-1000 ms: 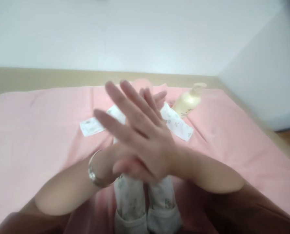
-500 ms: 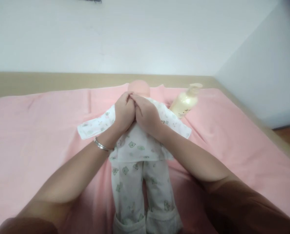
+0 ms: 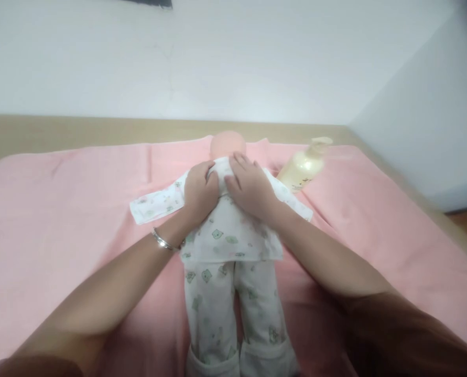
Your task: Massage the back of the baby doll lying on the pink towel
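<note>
A baby doll [image 3: 228, 144] lies on a pink cloth [image 3: 60, 209] with its head at the far end. It wears a white printed top [image 3: 229, 238] and matching trousers [image 3: 213, 309] with turned-up cuffs. On the left of the doll's upper body rests my left hand [image 3: 201, 191], laid over the top with its thumb apart from the fingers. My right hand [image 3: 253, 187] lies flat on the right side, fingertips near the neck. A strip of the top shows between the two hands. Both are open, and neither grips the fabric.
A pale yellow pump bottle [image 3: 303, 166] lies tilted on the cloth, right of the doll's shoulder. Behind the cloth runs a tan surface edge [image 3: 99, 128] against a white wall [image 3: 233, 63]. Another wall stands at the right.
My hands, which met at the middle of the doll's upper body, have moved apart to either side. The view has shifted slightly.
</note>
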{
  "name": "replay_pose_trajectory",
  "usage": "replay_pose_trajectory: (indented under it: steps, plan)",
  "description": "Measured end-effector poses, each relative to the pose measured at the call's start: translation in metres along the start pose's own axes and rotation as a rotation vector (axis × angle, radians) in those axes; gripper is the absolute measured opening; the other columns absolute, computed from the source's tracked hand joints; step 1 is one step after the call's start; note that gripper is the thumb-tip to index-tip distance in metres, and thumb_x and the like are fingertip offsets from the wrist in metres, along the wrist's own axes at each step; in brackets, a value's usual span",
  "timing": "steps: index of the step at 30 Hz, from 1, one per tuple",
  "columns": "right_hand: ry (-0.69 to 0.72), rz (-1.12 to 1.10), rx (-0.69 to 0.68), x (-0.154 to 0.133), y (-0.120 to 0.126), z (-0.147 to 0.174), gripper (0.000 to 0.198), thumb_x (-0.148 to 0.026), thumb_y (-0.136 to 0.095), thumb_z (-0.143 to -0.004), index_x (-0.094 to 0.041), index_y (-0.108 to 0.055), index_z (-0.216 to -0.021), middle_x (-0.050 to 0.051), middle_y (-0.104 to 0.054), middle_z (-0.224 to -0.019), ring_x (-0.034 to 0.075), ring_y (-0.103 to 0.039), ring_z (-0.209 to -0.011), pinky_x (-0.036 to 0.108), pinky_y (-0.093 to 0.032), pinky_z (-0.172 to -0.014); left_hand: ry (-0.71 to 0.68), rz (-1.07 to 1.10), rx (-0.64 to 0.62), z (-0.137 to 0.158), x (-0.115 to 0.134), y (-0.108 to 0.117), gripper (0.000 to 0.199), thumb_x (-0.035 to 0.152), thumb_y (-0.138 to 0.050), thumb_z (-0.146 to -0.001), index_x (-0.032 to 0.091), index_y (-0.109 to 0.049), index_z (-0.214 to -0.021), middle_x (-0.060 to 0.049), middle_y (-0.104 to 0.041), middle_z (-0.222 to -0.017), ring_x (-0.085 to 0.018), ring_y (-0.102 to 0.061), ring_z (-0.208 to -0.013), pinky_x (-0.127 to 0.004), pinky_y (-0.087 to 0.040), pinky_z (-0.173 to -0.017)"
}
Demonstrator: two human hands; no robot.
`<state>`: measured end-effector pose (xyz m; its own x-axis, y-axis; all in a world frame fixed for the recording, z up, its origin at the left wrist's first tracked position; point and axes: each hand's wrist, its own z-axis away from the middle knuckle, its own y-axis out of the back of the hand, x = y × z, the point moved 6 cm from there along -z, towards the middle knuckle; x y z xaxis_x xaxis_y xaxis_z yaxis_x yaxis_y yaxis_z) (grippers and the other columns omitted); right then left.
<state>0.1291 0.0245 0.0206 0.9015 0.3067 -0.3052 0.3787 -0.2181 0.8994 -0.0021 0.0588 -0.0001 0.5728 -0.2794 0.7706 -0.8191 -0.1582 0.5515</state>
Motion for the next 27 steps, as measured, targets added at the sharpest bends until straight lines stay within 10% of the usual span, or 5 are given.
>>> replay_pose_trajectory:
  steps: [6, 13, 20, 27]
  plan:
    - [0.229, 0.099, -0.032, -0.055, 0.001, 0.035, 0.059, -0.024, -0.040, -0.097, 0.007, -0.046, -0.147, 0.024, -0.044, -0.155, 0.034, -0.035, -0.151, 0.050, -0.022, -0.129, 0.030, 0.063, 0.042, 0.001, -0.005, 0.003, 0.040, 0.026, -0.041, -0.086, 0.018, -0.071, -0.110, -0.006, -0.074, -0.117, -0.025, -0.065, -0.111, -0.041, -0.051, -0.104]
    - [0.162, -0.072, -0.102, 0.006, -0.002, -0.008, 0.044, -0.028, -0.040, -0.103, -0.026, -0.058, -0.143, 0.005, -0.033, -0.165, 0.031, -0.023, -0.156, 0.061, -0.021, -0.126, -0.017, 0.027, 0.042, 0.001, -0.005, 0.003, 0.042, 0.031, -0.039, -0.091, 0.018, -0.070, -0.115, -0.008, -0.072, -0.122, -0.026, -0.064, -0.116, -0.042, -0.049, -0.107]
    - [-0.067, 0.085, -0.011, -0.010, 0.007, 0.010, 0.054, -0.030, -0.040, -0.103, -0.005, -0.045, -0.151, 0.023, -0.040, -0.158, 0.038, -0.037, -0.149, 0.056, -0.031, -0.122, -0.011, 0.032, 0.043, 0.001, -0.005, 0.003, 0.042, 0.030, -0.042, -0.088, 0.017, -0.071, -0.116, -0.008, -0.072, -0.123, -0.026, -0.064, -0.116, -0.043, -0.049, -0.107]
    - [0.188, 0.069, -0.093, -0.045, 0.006, 0.029, 0.052, -0.021, -0.036, -0.101, -0.006, -0.049, -0.150, 0.012, -0.046, -0.157, 0.032, -0.031, -0.153, 0.050, -0.023, -0.129, -0.003, 0.075, 0.051, 0.001, -0.006, 0.005, 0.035, 0.029, -0.043, -0.088, 0.020, -0.073, -0.104, -0.005, -0.075, -0.110, -0.024, -0.066, -0.105, -0.039, -0.053, -0.099]
